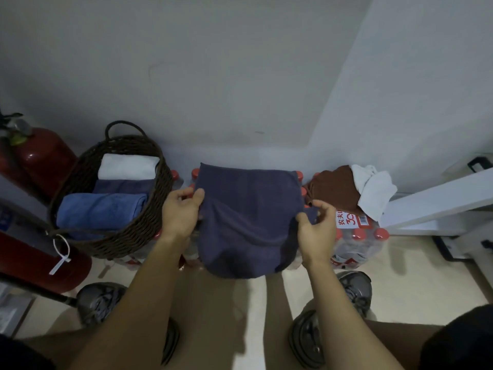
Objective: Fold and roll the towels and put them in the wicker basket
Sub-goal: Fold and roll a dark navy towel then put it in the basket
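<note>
A dark navy towel lies spread over packs of bottled water in the middle, its near edge hanging down toward me. My left hand pinches its left edge between thumb and fingers. My right hand pinches the right edge. The brown wicker basket stands at the left and holds three rolled towels: a white one, a dark blue one and a lighter blue one. At the right a brown towel and a white towel lie crumpled together.
Shrink-wrapped water bottles with red caps serve as the work surface against the white wall. Red fire extinguishers stand at the far left. A white frame runs along the right. My shoes are on the beige floor below.
</note>
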### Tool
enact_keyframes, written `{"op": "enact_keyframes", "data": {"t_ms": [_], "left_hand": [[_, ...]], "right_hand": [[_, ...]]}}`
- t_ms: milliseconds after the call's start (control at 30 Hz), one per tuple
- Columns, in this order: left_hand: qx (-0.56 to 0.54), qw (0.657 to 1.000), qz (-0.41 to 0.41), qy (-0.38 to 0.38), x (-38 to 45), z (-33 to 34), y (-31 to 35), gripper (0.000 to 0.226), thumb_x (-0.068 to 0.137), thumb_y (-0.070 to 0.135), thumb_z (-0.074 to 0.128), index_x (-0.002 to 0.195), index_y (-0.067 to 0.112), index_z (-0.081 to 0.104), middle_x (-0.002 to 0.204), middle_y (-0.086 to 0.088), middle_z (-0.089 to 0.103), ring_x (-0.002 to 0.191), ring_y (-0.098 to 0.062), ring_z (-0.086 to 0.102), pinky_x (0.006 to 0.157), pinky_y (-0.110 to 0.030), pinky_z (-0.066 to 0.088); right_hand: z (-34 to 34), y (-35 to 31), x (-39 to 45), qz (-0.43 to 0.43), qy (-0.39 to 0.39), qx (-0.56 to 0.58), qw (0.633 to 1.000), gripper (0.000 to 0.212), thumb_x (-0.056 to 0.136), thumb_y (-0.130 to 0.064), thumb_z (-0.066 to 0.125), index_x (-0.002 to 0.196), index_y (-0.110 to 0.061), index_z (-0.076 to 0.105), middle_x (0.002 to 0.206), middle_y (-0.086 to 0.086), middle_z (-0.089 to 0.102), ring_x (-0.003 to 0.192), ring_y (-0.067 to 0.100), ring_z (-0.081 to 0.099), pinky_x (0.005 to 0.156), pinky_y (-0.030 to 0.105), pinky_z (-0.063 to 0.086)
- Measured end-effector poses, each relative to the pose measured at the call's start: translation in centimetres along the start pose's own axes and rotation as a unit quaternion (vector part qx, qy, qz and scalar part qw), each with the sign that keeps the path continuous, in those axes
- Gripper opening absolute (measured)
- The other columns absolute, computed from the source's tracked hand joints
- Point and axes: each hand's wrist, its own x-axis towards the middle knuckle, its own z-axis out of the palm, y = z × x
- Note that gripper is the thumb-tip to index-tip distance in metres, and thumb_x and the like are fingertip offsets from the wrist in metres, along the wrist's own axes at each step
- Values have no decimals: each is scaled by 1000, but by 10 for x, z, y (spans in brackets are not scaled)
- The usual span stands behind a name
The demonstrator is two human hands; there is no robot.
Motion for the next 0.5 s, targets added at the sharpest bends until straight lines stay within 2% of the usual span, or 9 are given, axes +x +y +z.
{"op": "enact_keyframes", "data": {"t_ms": [67, 133, 167, 233, 300, 367, 433, 500], "left_hand": [[-37, 997, 6, -62, 3, 4, 4, 36, 91, 21, 66, 123, 22, 51, 94, -2, 71, 85, -15, 70, 78, -31, 58], [33, 994, 30, -96, 4, 6, -2, 45, 91, 15, 65, 132, 20, 47, 108, -4, 66, 99, -17, 66, 89, -33, 54], [74, 992, 57, -85, 2, 6, -9, 44, 91, 10, 64, 131, 16, 48, 111, -6, 63, 101, -18, 63, 92, -35, 53], [131, 980, 152, -14, -8, 4, -27, 28, 89, 4, 63, 116, 11, 56, 99, -10, 62, 88, -20, 61, 83, -38, 55], [196, 949, 238, 64, -20, 3, -48, 14, 88, 7, 64, 100, 9, 57, 82, -11, 59, 72, -22, 58, 67, -39, 54], [219, 949, 203, 104, -30, 3, -67, 16, 86, 16, 66, 97, 11, 55, 84, -8, 59, 73, -22, 57, 68, -39, 52], [219, 958, 151, 101, -41, 2, -88, 23, 84, 20, 70, 98, 12, 53, 90, -6, 59, 80, -23, 59, 73, -38, 51], [221, 965, 121, 66, -49, -1, -108, 29, 82, 15, 74, 102, 6, 55, 94, -9, 61, 86, -26, 60, 79, -40, 50]], "right_hand": [[1, -8, 13, 46, -54, -93, 993, 59, 81, -21, 70, 133, -17, 42, 131, 6, 42, 110, 22, 51, 94, 32, 44], [2, -10, 19, 102, -77, -246, 961, 72, 80, -30, 71, 140, -16, 34, 139, 18, 31, 119, 39, 45, 101, 43, 42], [3, -9, 18, 92, -70, -294, 949, 69, 79, -31, 72, 137, -16, 37, 138, 19, 32, 121, 41, 43, 102, 46, 42], [11, -7, 10, 0, -50, -283, 958, 47, 79, -23, 71, 123, -16, 53, 129, 15, 45, 116, 34, 49, 99, 40, 45], [24, -5, -2, -78, -79, -217, 970, 19, 80, -13, 68, 98, -19, 65, 108, 7, 62, 94, 20, 62, 86, 26, 49], [41, -2, -15, -106, -147, -184, 966, 14, 79, -12, 67, 83, -25, 65, 89, 0, 66, 74, 9, 62, 75, 20, 50], [54, 7, -28, -129, -200, -190, 953, 16, 79, -14, 68, 79, -29, 63, 82, -5, 62, 68, 6, 58, 71, 20, 47], [60, 19, -41, -141, -229, -177, 947, 17, 79, -9, 69, 85, -26, 65, 84, -5, 58, 68, 4, 55, 71, 18, 46]]}}
